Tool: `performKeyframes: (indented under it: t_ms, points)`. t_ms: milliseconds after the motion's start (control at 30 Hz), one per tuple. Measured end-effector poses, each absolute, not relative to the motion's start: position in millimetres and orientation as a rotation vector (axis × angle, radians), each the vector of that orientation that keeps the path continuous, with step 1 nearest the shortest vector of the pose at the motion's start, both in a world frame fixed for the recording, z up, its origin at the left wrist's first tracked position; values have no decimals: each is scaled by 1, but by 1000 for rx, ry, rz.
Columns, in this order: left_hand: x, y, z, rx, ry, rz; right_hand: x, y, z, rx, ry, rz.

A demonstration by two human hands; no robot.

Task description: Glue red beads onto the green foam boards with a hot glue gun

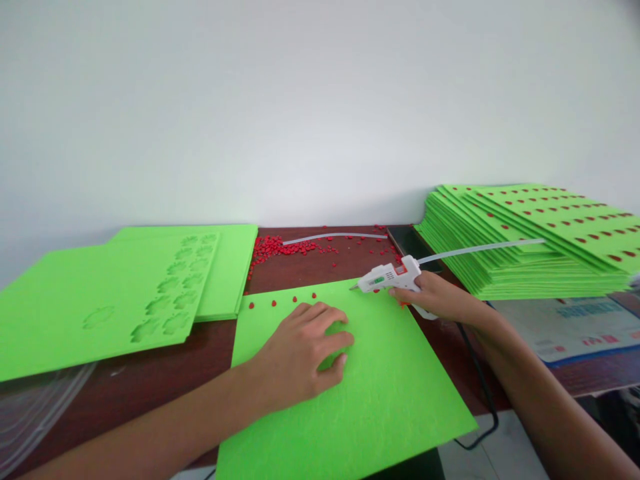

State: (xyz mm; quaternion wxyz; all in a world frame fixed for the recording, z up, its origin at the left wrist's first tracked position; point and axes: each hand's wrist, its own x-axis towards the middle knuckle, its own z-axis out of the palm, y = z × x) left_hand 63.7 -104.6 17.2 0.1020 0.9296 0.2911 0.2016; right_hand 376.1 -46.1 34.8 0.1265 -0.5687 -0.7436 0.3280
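My right hand [440, 297] is wrapped round the handle of a white hot glue gun [383, 277]. Its nozzle points left and meets, or nearly meets, the top edge of a bright green felt-like sheet [370, 380]. From the gun's back a long pale glue stick [480, 249] sticks out to the right. My left hand [313, 350] rests on the sheet, fingers bent and apart, with nothing visible in them. Along the sheet's far edge sit several small red pieces [295, 299], left of the nozzle. Another red piece lies right of it, partly hidden by the gun.
Loose red pieces [270, 248] and a second glue stick [335, 235] lie at the back of the brown table [320, 269]. Cut-out green sheets [110, 287] are at left. A tall stack of red-dotted green sheets [500, 267] stands right. A black cord [483, 380] hangs down.
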Motion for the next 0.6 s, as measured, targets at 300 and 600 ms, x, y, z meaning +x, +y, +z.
performKeyframes:
  t_ms: [300, 600]
  points:
    - [63, -105, 16, 2720, 867, 586, 375, -48, 38, -1666, -2179, 988]
    - [63, -104, 17, 2712, 865, 573, 382, -45, 32, -1673, -2134, 1013]
